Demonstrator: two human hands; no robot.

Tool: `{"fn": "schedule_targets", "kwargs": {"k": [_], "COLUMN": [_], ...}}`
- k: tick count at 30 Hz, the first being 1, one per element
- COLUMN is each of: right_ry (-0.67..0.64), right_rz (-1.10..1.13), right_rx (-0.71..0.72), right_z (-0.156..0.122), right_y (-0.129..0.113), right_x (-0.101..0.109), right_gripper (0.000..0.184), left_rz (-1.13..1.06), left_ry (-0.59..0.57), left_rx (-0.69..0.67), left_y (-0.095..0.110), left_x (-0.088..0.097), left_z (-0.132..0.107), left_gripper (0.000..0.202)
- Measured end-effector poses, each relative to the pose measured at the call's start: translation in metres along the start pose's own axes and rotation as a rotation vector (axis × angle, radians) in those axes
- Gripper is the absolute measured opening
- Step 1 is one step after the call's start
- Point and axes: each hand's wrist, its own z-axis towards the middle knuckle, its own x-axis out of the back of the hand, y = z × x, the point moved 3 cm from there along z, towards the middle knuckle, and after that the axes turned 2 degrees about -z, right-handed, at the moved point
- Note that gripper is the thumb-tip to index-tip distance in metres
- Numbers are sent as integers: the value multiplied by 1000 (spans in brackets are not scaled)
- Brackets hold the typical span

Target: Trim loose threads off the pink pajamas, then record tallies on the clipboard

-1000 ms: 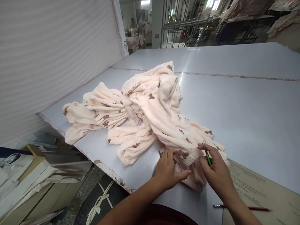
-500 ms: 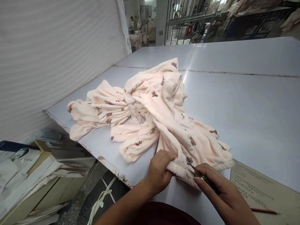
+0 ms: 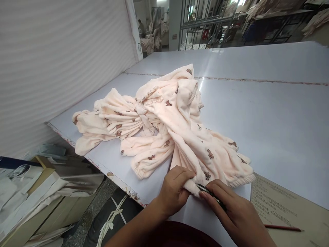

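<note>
A bundle of pale peach fleece garments [image 3: 164, 127] with small brown prints lies bunched on the white table [image 3: 269, 116]. My left hand [image 3: 173, 190] pinches the near edge of the fabric against the table. My right hand [image 3: 231, 212] holds a small green-handled cutting tool [image 3: 209, 193], its tip touching that same fabric edge just right of my left thumb.
A printed paper sheet [image 3: 285, 209] and a red pencil [image 3: 282, 227] lie at the near right. Boxes and papers [image 3: 38, 192] sit below the table's left edge, with a dark bag [image 3: 110, 219]. A corrugated white wall [image 3: 59, 58] stands left; metal racks [image 3: 203, 24] are far behind.
Both hands slid from the top of the garment down to its near edge. My left hand closed on the fabric and my right brought the tool's tip to the hem.
</note>
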Motion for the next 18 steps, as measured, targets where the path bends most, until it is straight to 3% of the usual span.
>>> {"fn": "schedule_targets", "kwargs": {"k": [3, 6, 9, 11, 12, 14, 16, 18], "right_ry": [-19, 71, 141, 115, 92, 39, 15, 73], "right_rz": [73, 93, 172, 350, 457, 631, 638, 468], "right_rx": [-107, -137, -151, -240, -304, -411, -457, -454], "right_z": [-2, -3, 1, 9, 13, 23, 28, 27], "right_y": [3, 9, 17, 23, 25, 28, 28, 28], "right_x": [-2, -6, -9, -10, -10, -9, -8, -3], "right_gripper": [25, 17, 28, 26, 23, 26, 28, 31], "left_rz": [-8, -65, -100, -157, -243, -512, -742, -825], "left_ry": [-7, 14, 57, -27, -112, -237, -224, -122], "left_rx": [36, 162, 185, 229, 323, 600, 838, 933], "left_y": [1, 1, 4, 3, 0, -8, -13, -17], "left_x": [-1, 0, 8, 13, 14, 13, 11, 9], "left_z": [-1, 0, 6, 12, 14, 15, 12, 11], "left_gripper": [23, 28, 30, 18, 16, 34, 48, 51]}}
